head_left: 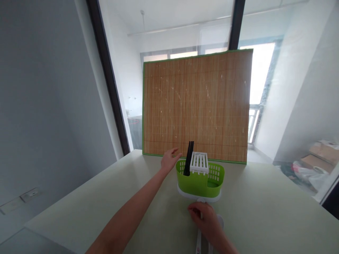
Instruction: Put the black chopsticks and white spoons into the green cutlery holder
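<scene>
Pale tabletop (254,204) before an upright bamboo mat (196,106) | Green basket (194,185) at centre, holding black chopsticks (188,158) | Left hand (170,160) near basket's left end, fingers loosely spread, holding nothing | Right hand (203,214) curled over white-handled utensil (198,243); grasp unclear | Apparently picking up utensil; next move calls for secure grip

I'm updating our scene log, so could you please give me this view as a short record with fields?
Surface: pale table
Container: green basket on a white base
Contents: black sticks standing in its left part; white slotted rack at its middle
Left hand: open, beside the basket's left end; contact unclear
Right hand: fingers curled, over white utensils; grip unclear
Background: brown mat with green edging, upright behind the basket
</scene>
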The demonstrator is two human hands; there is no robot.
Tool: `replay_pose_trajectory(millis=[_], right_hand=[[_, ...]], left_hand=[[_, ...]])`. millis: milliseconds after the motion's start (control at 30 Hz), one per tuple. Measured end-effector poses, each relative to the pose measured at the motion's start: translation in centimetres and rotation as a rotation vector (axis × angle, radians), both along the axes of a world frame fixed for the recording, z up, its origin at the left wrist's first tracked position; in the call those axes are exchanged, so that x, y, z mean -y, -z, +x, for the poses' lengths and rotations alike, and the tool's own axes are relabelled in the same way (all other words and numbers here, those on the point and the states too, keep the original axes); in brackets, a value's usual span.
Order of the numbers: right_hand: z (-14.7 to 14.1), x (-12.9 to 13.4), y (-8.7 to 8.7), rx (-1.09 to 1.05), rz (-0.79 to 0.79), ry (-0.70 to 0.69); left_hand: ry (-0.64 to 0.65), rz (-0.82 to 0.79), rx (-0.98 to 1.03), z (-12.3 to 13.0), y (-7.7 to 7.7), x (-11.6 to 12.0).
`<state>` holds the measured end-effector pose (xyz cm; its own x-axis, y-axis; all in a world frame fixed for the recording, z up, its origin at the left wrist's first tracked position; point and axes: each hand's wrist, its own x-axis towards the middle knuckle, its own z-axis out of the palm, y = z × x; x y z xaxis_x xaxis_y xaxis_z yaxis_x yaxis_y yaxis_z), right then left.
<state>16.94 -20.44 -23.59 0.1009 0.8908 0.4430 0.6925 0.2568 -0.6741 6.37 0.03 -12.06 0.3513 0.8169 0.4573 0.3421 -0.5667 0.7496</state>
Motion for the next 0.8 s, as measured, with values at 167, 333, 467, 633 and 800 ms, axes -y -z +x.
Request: replay_pose_trajectory(millis=[167,333,467,633,800], right_hand=[[1.8,-0.4,-0.5,-0.365,0.095,0.124],[2.5,-0.4,-0.8,-0.522,0.139,0.175],[2.7,-0.4,-0.4,-0.521,0.159,0.188],[2.7,-0.7,0.1,-0.468,0.150,0.195],[2.9,-0.8,0.4,-0.469,0.125,0.186]], left_hand=[[-0.157,0.088,0.164,-3.7,4.9,6.8],[0.076,-0.102,-0.241,-2.9,10.4,12.0],[0.104,-0.156,-0.522,-0.2,11.3,13.1],[0.065,-0.125,-0.611,1.9,11.8,13.1],[0.064,-0.137,-0.515,0.9,11.2,12.7]])
